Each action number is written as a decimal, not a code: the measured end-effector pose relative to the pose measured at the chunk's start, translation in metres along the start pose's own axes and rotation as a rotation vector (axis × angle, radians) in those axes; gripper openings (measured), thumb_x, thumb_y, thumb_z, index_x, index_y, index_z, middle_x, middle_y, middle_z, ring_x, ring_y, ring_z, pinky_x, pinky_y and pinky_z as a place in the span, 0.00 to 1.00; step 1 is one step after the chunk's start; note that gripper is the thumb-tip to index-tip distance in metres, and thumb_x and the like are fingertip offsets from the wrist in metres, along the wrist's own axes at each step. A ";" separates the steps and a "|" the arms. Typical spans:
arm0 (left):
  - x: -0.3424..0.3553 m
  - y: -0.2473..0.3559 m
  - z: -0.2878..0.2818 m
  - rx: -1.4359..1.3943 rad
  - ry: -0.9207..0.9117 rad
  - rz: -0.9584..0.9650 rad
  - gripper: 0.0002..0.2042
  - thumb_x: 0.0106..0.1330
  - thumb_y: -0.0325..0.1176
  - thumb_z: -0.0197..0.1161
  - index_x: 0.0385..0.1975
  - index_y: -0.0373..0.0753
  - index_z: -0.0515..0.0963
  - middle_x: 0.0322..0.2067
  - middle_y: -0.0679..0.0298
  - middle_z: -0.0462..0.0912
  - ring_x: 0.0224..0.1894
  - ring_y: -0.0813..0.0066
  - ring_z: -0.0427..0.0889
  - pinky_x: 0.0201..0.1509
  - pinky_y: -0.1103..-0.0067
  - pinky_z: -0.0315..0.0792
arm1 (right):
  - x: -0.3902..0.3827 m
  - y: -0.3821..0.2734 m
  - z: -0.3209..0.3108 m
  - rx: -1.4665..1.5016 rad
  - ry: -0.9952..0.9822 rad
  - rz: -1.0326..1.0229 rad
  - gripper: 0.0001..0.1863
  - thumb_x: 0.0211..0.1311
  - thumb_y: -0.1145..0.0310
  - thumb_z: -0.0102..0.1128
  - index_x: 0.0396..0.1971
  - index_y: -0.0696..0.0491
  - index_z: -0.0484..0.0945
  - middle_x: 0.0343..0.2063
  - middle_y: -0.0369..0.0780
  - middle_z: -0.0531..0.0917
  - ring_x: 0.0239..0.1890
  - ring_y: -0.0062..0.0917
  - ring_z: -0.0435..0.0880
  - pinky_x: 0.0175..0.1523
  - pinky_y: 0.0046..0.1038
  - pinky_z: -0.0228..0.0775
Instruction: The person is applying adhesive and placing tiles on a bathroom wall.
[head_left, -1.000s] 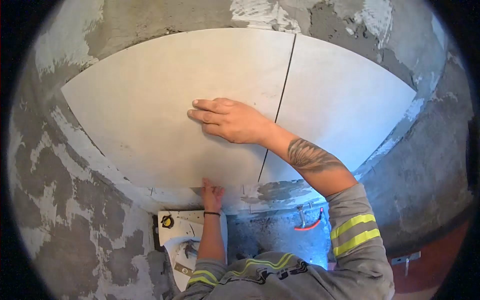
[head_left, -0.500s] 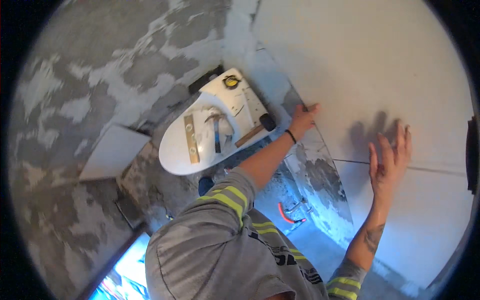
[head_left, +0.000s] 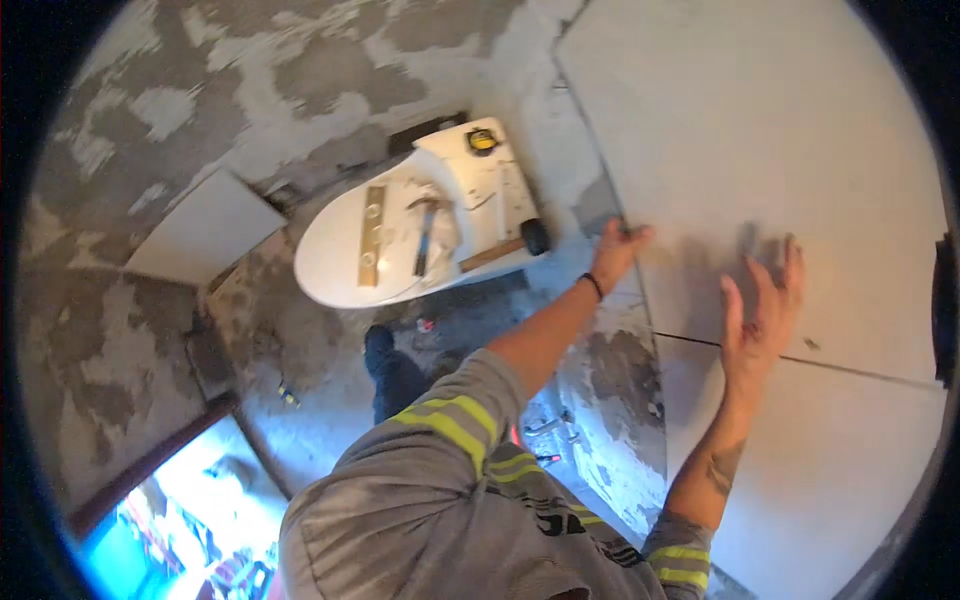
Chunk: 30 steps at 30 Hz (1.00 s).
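A large white wall tile (head_left: 770, 130) stands against the wall on the right, above a second white tile (head_left: 820, 470), with a dark seam between them. At the upper tile's left edge, my left hand (head_left: 615, 258) is closed on it, fingers reaching over the face. My right hand (head_left: 762, 325) is open near the seam, its spread fingers at the upper tile's face and casting shadows there. Whether those fingertips touch is hard to tell.
A white toilet (head_left: 335, 245) carries a spirit level (head_left: 372, 236), claw hammer (head_left: 425, 238), tape measure (head_left: 481, 140) and black-headed mallet (head_left: 535, 237). A loose white tile (head_left: 205, 230) leans at the left. Wall pipe fittings (head_left: 550, 428) protrude below my left arm.
My view has shifted, bringing more of the floor and the bright opening at lower left into sight. Both hands stay at the upper tile; the right one appears slightly nearer the left.
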<state>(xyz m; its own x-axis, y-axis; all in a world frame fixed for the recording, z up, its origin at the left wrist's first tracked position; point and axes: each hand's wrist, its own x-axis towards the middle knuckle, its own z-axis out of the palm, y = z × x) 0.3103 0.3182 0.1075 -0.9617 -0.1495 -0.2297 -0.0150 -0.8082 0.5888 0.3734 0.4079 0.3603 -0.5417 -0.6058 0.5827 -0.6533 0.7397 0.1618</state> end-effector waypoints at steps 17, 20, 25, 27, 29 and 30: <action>-0.001 0.013 0.020 0.143 -0.051 0.185 0.41 0.54 0.43 0.71 0.65 0.38 0.56 0.56 0.47 0.73 0.59 0.56 0.73 0.60 0.69 0.68 | 0.018 -0.012 -0.003 0.134 0.044 0.027 0.15 0.64 0.68 0.60 0.46 0.63 0.77 0.60 0.49 0.71 0.61 0.37 0.71 0.63 0.36 0.63; 0.002 0.042 0.012 0.808 0.136 0.243 0.53 0.51 0.47 0.74 0.71 0.41 0.43 0.68 0.37 0.46 0.69 0.42 0.54 0.68 0.61 0.57 | -0.033 -0.023 0.025 0.529 0.187 0.500 0.16 0.65 0.67 0.59 0.45 0.64 0.75 0.45 0.46 0.80 0.44 0.30 0.80 0.51 0.30 0.73; 0.011 0.107 0.036 1.062 -0.038 0.542 0.57 0.46 0.48 0.76 0.71 0.41 0.41 0.69 0.34 0.40 0.70 0.35 0.45 0.70 0.52 0.49 | -0.196 -0.101 0.170 1.209 -0.127 1.239 0.13 0.66 0.65 0.57 0.45 0.57 0.77 0.37 0.41 0.82 0.35 0.24 0.80 0.40 0.26 0.73; 0.006 0.127 0.033 1.138 -0.065 0.572 0.59 0.43 0.50 0.77 0.71 0.40 0.42 0.68 0.33 0.41 0.70 0.33 0.43 0.70 0.49 0.46 | -0.212 -0.165 0.239 1.282 -0.421 1.230 0.17 0.66 0.65 0.58 0.49 0.58 0.75 0.43 0.43 0.81 0.40 0.28 0.81 0.43 0.28 0.73; 0.001 0.126 0.045 1.163 -0.089 0.577 0.53 0.47 0.47 0.74 0.70 0.40 0.46 0.68 0.33 0.41 0.70 0.32 0.45 0.69 0.47 0.46 | -0.228 -0.201 0.308 1.190 -0.615 1.285 0.18 0.65 0.64 0.58 0.51 0.59 0.74 0.45 0.43 0.81 0.42 0.29 0.80 0.44 0.30 0.73; 0.005 0.126 0.052 1.153 -0.119 0.611 0.47 0.51 0.45 0.71 0.69 0.40 0.50 0.67 0.33 0.42 0.69 0.31 0.46 0.68 0.45 0.46 | -0.233 -0.209 0.342 1.142 -0.668 1.307 0.19 0.65 0.64 0.59 0.51 0.59 0.73 0.45 0.43 0.80 0.43 0.30 0.80 0.44 0.31 0.73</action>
<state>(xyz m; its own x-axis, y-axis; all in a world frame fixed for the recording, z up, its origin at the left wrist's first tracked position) 0.2890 0.2452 0.2202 -0.9138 -0.2174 0.3430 0.2622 0.3292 0.9071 0.4551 0.2941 -0.0817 -0.8385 -0.0957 -0.5365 0.4565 0.4143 -0.7874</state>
